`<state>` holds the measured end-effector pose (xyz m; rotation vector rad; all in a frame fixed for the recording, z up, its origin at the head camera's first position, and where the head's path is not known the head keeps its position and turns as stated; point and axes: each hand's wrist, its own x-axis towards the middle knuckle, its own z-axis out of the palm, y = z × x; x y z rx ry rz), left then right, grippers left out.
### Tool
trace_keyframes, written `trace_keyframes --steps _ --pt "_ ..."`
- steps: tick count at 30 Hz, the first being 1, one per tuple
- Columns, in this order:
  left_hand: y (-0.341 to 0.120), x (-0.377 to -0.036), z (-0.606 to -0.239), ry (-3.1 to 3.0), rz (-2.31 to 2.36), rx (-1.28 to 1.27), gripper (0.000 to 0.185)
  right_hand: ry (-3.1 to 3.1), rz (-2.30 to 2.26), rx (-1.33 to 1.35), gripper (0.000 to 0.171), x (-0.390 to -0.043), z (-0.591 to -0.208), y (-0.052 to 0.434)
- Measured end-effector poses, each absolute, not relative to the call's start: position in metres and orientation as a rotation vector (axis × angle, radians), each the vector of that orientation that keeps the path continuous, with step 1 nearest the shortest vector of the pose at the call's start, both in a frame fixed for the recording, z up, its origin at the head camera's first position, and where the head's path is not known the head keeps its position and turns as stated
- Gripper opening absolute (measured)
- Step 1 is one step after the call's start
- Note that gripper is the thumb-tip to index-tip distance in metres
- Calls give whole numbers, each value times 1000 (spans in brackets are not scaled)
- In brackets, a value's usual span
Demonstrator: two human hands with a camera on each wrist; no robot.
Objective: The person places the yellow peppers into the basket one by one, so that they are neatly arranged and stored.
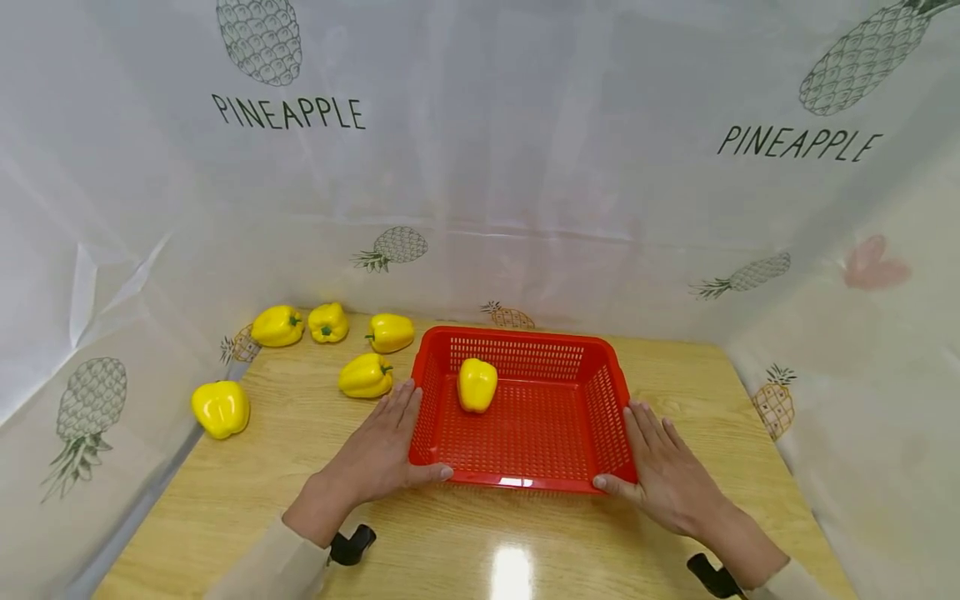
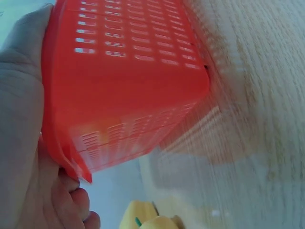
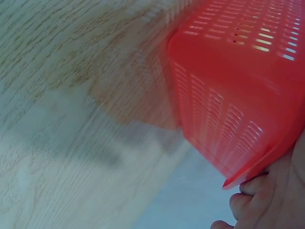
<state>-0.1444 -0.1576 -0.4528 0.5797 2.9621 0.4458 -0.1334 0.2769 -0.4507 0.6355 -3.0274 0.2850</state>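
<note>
A red plastic basket (image 1: 517, 482) with slotted walls stands on the table, and one yellow bell pepper (image 1: 477, 385) lies inside it, left of the middle. My left hand (image 1: 378, 454) is at the near left corner, its straight fingers along the side rim and its thumb at the front rim. At the near right corner my right hand (image 1: 667, 479) lies likewise, fingers extended against the side and thumb on the front edge. Both wrist views show fingertips right at the rim of the basket's outer wall (image 2: 119, 90).
Outside the basket to the left lie several yellow bell peppers, the nearest pepper (image 1: 366, 376) by my left fingertips and another pepper (image 1: 221, 409) at the table's left edge. A white printed sheet (image 1: 525, 167) rises behind the wooden table (image 1: 435, 550) and along both sides.
</note>
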Motion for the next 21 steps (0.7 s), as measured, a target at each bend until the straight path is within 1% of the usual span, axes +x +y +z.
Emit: trace_keyframes --steps 4,13,17,21 --pt "-160 -145 -449 2953 453 590 131 -3039 276 626 109 -134 -451 276" --pt "-171 -144 -441 2928 446 625 114 -3053 321 583 109 -131 -453 275" --pt "-188 -144 -438 2938 469 627 99 -3065 322 570 109 -132 -453 274" --pt "-216 -147 -431 3018 444 626 77 -3061 322 570 109 -133 -453 274"
